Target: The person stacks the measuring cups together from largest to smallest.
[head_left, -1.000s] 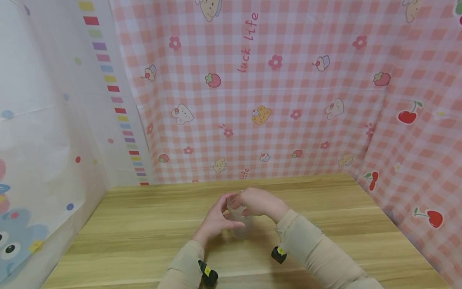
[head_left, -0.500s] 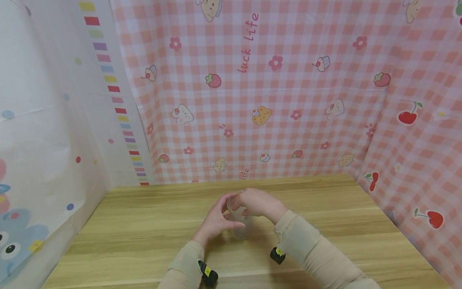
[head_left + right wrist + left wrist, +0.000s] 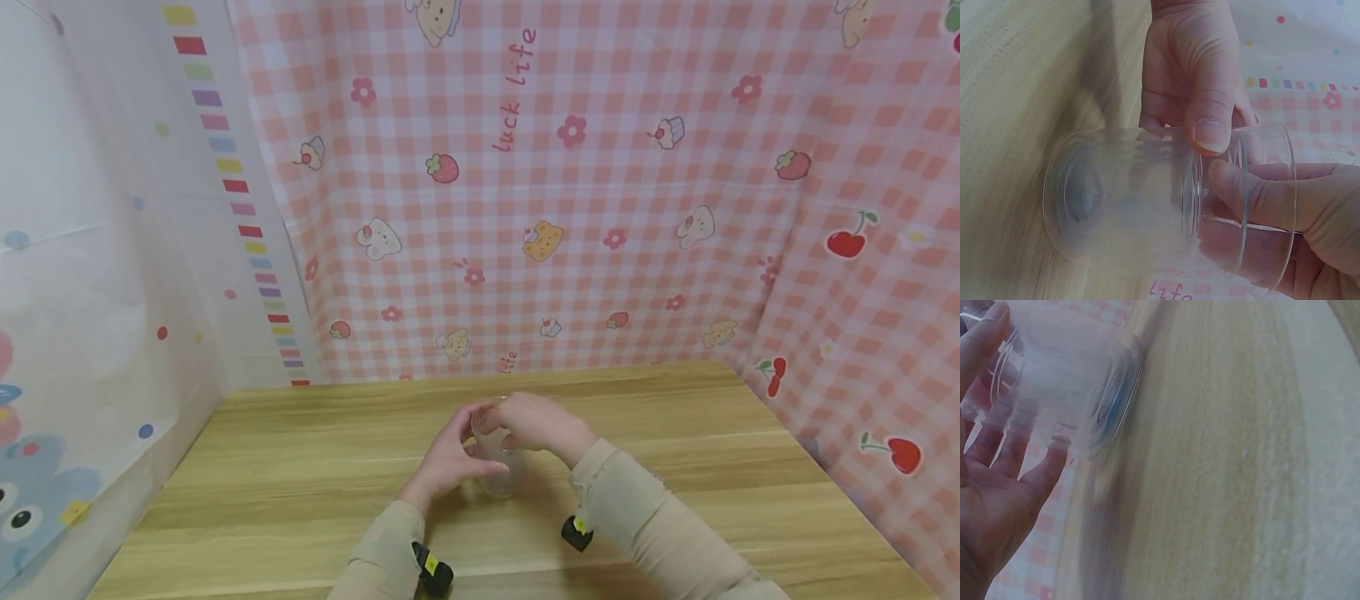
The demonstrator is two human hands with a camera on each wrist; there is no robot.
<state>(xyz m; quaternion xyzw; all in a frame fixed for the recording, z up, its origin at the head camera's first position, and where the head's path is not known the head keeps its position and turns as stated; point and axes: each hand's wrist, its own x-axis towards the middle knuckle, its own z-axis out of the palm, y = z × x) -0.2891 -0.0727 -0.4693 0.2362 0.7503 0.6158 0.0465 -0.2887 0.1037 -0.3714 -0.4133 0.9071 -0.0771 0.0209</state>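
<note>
A clear see-through cup (image 3: 500, 485) is upright in the middle of the wooden table, tall and straight-sided. In the right wrist view its base (image 3: 1079, 190) looks thick and greyish, and a second clear cup (image 3: 1272, 142) sits nested in its mouth, one rim above the other. My left hand (image 3: 448, 458) grips the outer cup's side, thumb nearest me and fingers behind the wall. From the right, my right hand (image 3: 538, 422) holds the inner cup by its upper part, its thumb reaching past the rims. Some right fingers show only through the clear walls.
The wooden table (image 3: 300, 517) spreads out around the cups. A pink checked cloth (image 3: 480, 200) hangs behind it and on the right, a white dotted sheet (image 3: 112, 250) on the left. Small black cameras sit at both wrists.
The right forearm has shifted very slightly. Both hands keep their places at the cups, which stay where they were.
</note>
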